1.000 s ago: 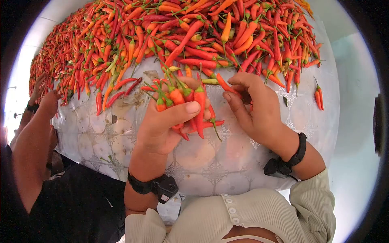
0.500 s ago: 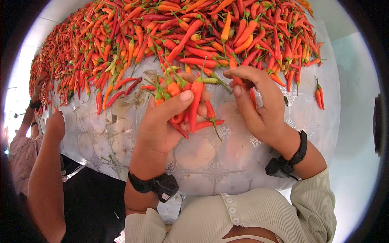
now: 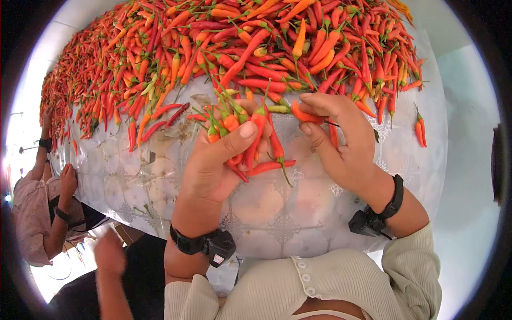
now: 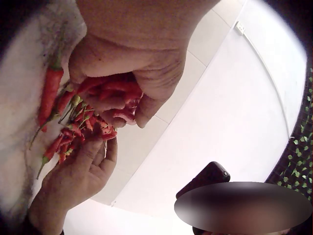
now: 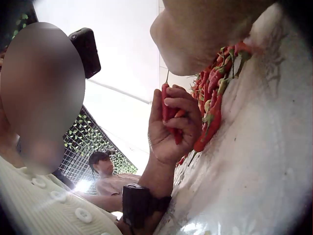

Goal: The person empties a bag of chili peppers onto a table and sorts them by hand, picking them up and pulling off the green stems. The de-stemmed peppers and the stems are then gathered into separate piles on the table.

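My left hand [image 3: 210, 160] holds a bunch of red and orange chilies [image 3: 260, 125], thumb across them and green stems pointing up and away from me. The left wrist view shows the curled fingers [image 4: 110, 103] from close by. To the right, my right hand [image 3: 346, 141] pinches one orange-red chili [image 3: 305, 113] between thumb and index fingertip, its tip end toward the bunch. Another red chili [image 3: 333, 133] shows behind that hand. Below the bunch, a red chili [image 3: 274, 166] lies on the patterned plastic cover [image 3: 266, 213].
A large heap of red and orange chilies [image 3: 256, 42] spreads across the far side. Loose chilies [image 3: 420, 130] lie at the right, others [image 3: 176, 114] at the heap's front edge. Other people's arms [image 3: 109, 261] and a seated person [image 3: 37, 208] are at the left.
My right hand has turned its chili from upright to lying across the fingertips. The left hand keeps its bunch almost still. At the left, a neighbour's arm has drawn back toward the lower edge.
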The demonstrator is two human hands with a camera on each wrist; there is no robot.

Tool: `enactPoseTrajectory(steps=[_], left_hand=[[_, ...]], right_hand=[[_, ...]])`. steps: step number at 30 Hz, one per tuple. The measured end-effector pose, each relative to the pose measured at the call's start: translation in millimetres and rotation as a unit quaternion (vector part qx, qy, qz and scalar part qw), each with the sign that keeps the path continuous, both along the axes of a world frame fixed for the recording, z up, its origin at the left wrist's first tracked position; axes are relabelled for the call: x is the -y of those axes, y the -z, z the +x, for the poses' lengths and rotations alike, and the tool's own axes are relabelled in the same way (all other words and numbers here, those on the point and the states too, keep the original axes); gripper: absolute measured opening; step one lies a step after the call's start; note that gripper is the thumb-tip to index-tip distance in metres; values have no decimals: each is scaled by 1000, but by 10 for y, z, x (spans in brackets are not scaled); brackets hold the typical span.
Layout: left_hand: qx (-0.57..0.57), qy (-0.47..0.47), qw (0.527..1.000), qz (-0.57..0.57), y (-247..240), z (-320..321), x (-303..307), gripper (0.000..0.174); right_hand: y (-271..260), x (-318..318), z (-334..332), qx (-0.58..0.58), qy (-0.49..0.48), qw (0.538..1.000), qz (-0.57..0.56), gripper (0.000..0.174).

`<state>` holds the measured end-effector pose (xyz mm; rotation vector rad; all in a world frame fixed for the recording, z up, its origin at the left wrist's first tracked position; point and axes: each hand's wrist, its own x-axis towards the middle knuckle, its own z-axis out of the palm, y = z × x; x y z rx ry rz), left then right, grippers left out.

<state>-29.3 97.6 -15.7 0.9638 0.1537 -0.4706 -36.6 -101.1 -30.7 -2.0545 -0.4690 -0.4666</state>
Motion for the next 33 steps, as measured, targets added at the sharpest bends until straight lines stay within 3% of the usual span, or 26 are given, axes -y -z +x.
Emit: enactPoseTrajectory(steps=[13, 16, 21, 26, 28, 33], left_hand=[[15, 0, 999, 31, -25, 7, -4, 40], [5, -3, 1000, 23, -39, 1, 10, 41], [-3, -8, 1000, 19, -32, 6, 8, 43], [-12, 7, 995, -100, -2, 19, -12, 36], [-5, -3, 997, -76, 8, 12, 17, 38], [-6, 14, 999, -44, 30, 14, 6, 42]], right_hand=[[-13, 3, 11, 19, -2, 999, -28, 35], [16, 52, 69, 69, -37, 995, -60, 29], [-123, 131, -19, 150, -34, 980, -127, 36], [-160, 38, -100, 128, -93, 982, -103, 18], [-104, 21, -47, 195, -91, 974, -75, 18], [-60, 14, -44, 194, -98, 974, -68, 21]])
